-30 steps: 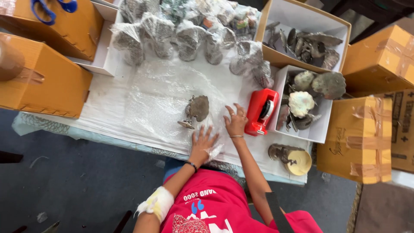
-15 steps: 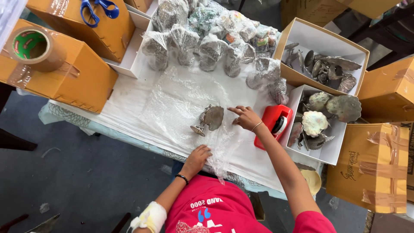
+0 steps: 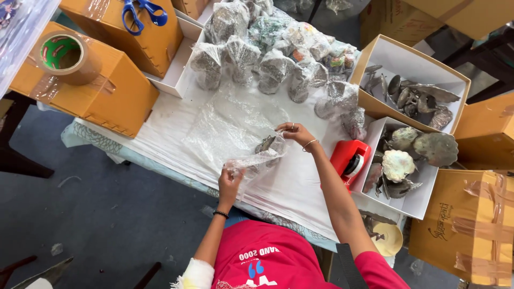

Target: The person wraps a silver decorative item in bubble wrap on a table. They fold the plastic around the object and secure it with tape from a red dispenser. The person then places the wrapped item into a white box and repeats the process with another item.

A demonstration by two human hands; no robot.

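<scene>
metal piece (image 3: 266, 144) in clear bag (image 3: 251, 159)

Blue-handled scissors (image 3: 140, 12) lie on a brown carton (image 3: 126, 28); a roll of brown tape (image 3: 68, 56) sits on another carton (image 3: 85, 91). A red tape dispenser (image 3: 350, 160) lies just beside a white box (image 3: 415, 200) of metal pieces, with bagged items (image 3: 273, 64) behind.

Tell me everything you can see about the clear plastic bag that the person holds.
The bag is thin, clear, crinkled plastic that catches the light. It lies low over the white sheet on the table, stretched between both hands. The left hand pinches its near end; the right hand grips its far end. Inside, near the right hand, sits a dark grey metal piece, only partly visible through the film. More loose clear plastic lies spread behind it.
</scene>
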